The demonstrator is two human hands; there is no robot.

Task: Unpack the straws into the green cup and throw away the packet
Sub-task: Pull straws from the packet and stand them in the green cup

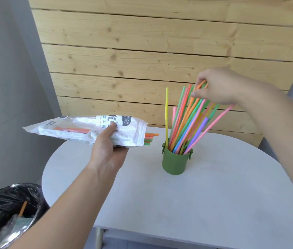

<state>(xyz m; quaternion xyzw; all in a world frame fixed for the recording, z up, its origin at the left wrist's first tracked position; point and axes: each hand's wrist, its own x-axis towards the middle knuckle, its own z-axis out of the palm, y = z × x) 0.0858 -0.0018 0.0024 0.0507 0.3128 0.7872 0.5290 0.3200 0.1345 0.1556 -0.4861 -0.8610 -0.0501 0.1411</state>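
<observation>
A green cup point(175, 163) stands on the white table point(205, 194) and holds several coloured straws point(187, 123), fanned out and leaning right. My right hand point(215, 87) is above the cup and pinches the top ends of a few orange straws whose lower ends are in the cup. My left hand point(108, 146) grips the white straw packet point(88, 128) from below, level, left of the cup. A few orange and green straw ends point(150, 138) stick out of the packet's open right end.
A bin lined with a black bag point(7, 212) stands on the floor at the lower left, with an orange straw and wrappers inside. A wooden plank wall point(151, 51) rises behind the table. A grey wall is at the left.
</observation>
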